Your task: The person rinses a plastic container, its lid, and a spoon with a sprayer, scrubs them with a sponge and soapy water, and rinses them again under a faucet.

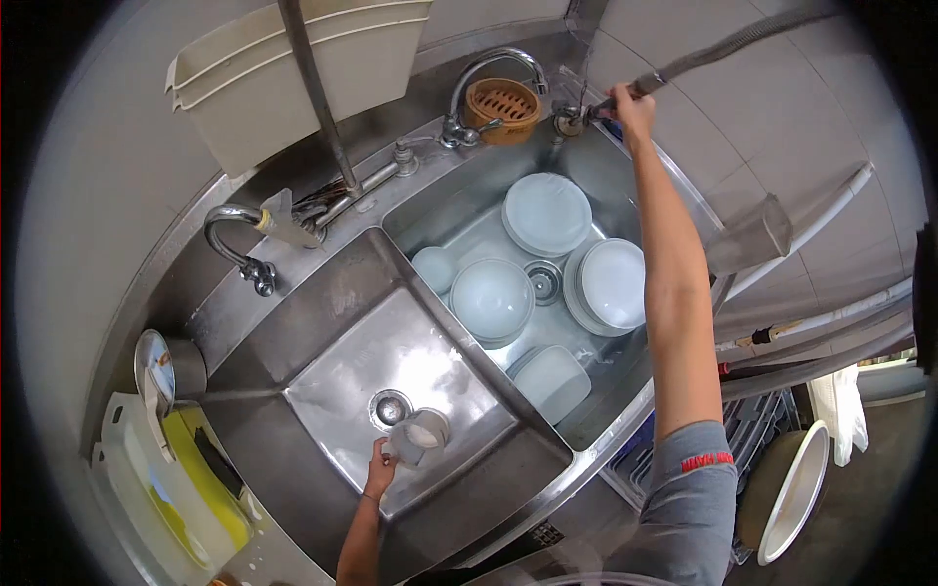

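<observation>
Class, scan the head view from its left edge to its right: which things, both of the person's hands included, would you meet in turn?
Yellow-green board → left hand → cup → round brown container → right hand → white-rimmed basin.

Two bare hands [381, 471] [635, 112], lower centre and upper right. Two curved taps [234, 256] [455, 109], upper left and upper centre. Two drains [391, 407] [543, 283], mid-frame. Five dish piles [491, 298], centre-right.

White dishes [492, 298], grey hose [743, 41], grey sleeve [689, 503] with red lettering [706, 461]
</observation>
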`<state>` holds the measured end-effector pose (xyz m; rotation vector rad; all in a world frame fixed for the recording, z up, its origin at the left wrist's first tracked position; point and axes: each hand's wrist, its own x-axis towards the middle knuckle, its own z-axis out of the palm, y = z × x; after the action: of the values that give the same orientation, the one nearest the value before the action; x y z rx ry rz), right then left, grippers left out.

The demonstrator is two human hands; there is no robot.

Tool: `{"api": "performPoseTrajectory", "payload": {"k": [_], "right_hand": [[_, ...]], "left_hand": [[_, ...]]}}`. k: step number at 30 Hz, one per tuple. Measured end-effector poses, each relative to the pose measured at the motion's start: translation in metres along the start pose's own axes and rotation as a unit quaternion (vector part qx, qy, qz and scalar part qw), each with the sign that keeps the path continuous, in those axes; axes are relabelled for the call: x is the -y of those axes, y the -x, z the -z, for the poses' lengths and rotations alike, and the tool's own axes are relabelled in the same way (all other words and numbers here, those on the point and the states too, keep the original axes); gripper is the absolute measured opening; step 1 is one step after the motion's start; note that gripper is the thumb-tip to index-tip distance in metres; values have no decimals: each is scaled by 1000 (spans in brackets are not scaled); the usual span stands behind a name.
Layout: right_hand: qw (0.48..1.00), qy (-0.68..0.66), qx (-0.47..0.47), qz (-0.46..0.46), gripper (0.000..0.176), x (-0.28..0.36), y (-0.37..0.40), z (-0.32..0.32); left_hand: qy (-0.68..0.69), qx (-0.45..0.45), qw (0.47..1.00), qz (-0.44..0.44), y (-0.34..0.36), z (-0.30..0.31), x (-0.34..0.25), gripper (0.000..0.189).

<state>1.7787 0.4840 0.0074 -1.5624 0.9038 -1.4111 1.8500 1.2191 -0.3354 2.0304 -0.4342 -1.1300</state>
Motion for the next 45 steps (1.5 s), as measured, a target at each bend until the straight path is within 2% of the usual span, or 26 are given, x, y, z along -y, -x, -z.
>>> {"api": "performPoseTrajectory", "payload": {"k": [1, 4, 7, 13, 20, 26, 30, 34, 35, 36, 37, 38, 39, 40, 41, 42, 43, 44, 45], "right_hand": [[997, -59, -36, -18, 18, 6, 2, 2], [994, -83, -57, -46, 16, 17, 0, 22], [985, -150, -80, -42, 16, 13, 4, 28], [960, -236, -149, -35, 15, 2, 14, 13], [984, -144, -101, -8, 15, -17, 33, 18], [964, -215, -147, -62, 14, -49, 38, 24], [979, -122, -147, -74, 18, -59, 39, 17], [990, -54, -103, -76, 20, -54, 40, 12], [994, -48, -74, -61, 22, -53, 35, 14], [990, 29, -52, -127, 30, -45, 27, 14], [988, 73, -34, -135, 38, -40, 24, 13], [985, 55, 59, -151, 39, -67, -6, 27], [983, -18, 35, -179, 40, -58, -2, 21], [979, -3, 46, -201, 40, -47, 2, 18], [962, -131, 31, -237, 39, -103, -45, 31], [969, -125, 39, -212, 41, -85, -29, 26], [969, -51, 23, -241, 44, -64, -12, 22], [975, -61, -51, -209, 46, -65, -3, 17], [980, -35, -26, -194, 48, -72, 1, 22]], "left_hand": [[-6, -4, 1000, -3, 0, -3, 0, 48], [20, -2, 1000, -9, 3, 2, -10, 48], [57, -11, 997, 45, 2, 5, -16, 48], [71, 3, 996, 46, 0, 11, -23, 47], [55, -5, 998, 11, 5, 16, -37, 48], [49, -11, 998, 28, 4, 13, -21, 50], [32, -16, 999, -7, -7, 14, -7, 49], [55, -25, 998, -22, 1, 15, -9, 47], [33, -12, 999, 11, 5, 18, -17, 47], [54, -7, 999, -9, 0, 14, -10, 46], [78, -19, 996, -26, -2, 13, 0, 46], [91, -36, 990, -103, 1, 12, -12, 45], [119, -39, 991, -56, 2, 11, -5, 43], [69, -46, 992, -92, 4, 14, -9, 41], [48, -33, 998, 39, 13, 20, -34, 42], [-13, -52, 998, 28, 16, 20, -32, 46], [-11, -68, 996, 54, 13, 15, -20, 48], [-8, -79, 994, 71, 9, 8, -4, 48], [4, -101, 990, 101, 6, 5, 6, 47]]}}
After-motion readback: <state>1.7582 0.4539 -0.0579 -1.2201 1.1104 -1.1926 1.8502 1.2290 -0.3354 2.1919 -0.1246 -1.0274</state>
